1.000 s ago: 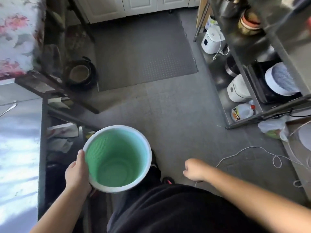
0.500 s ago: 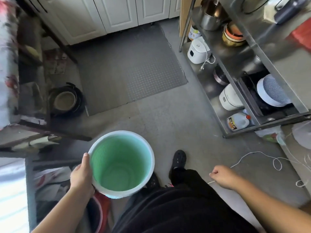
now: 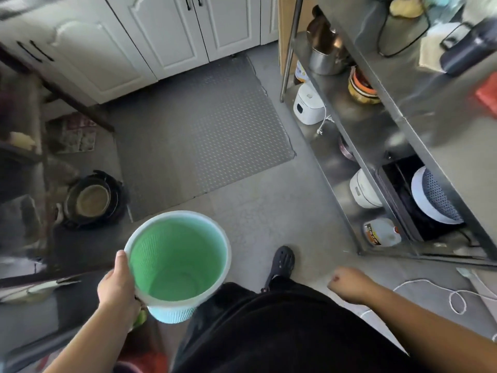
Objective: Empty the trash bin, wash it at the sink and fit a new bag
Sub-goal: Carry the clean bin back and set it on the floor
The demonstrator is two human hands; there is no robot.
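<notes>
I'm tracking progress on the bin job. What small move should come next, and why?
Probably keep carrying the green bin toward the sink, which is not in view. The bin looks empty and unlined, and the left hand holds it by the rim above the floor, while the right hand is curled and holds nothing.

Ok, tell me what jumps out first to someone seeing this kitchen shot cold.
The green trash bin grabs the eye first: it is empty, with no bag in it, carried low at centre-left by the left hand, thumb hooked over its pale rim. Next comes the grey studded floor mat ahead, in front of the white cabinet doors. On the right runs a steel shelf rack crowded with pots and white cookers.
</notes>
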